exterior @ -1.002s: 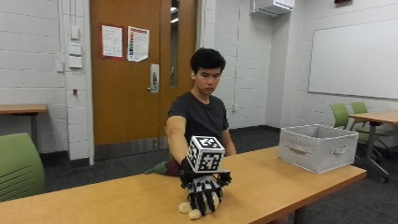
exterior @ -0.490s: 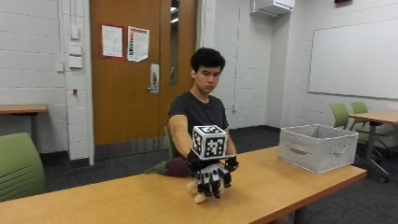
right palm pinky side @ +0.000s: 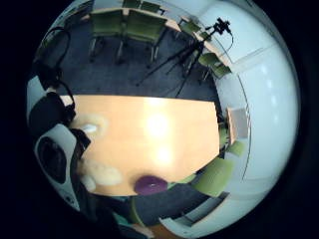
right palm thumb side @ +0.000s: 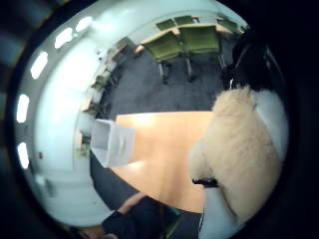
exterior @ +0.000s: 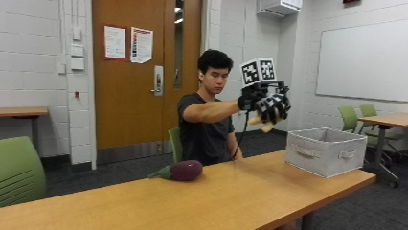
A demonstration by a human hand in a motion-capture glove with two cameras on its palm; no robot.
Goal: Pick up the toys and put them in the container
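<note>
In the outside view my gloved right hand [exterior: 270,106] is raised well above the table, left of the grey fabric container [exterior: 326,150]. Its fingers curl round a cream plush toy [exterior: 263,124], which peeks out below the glove. That fluffy toy [right palm thumb side: 240,149] fills much of the thumb side palm view, and its cream fur [right palm pinky side: 102,174] shows by the glove in the little finger side view. A purple eggplant toy [exterior: 183,170] lies on the wooden table [exterior: 210,196] in front of the person. The container [right palm thumb side: 111,141] stands at the table's right end.
Green chairs [exterior: 19,170] stand around the room, one at the left of the table, others [exterior: 357,117] by a second table at the right. A camera tripod [right palm pinky side: 199,45] stands on the carpet beyond the table.
My right hand has lifted from the tabletop with the cream toy and swung up and to the right, toward the container. The eggplant toy stays where it was.
</note>
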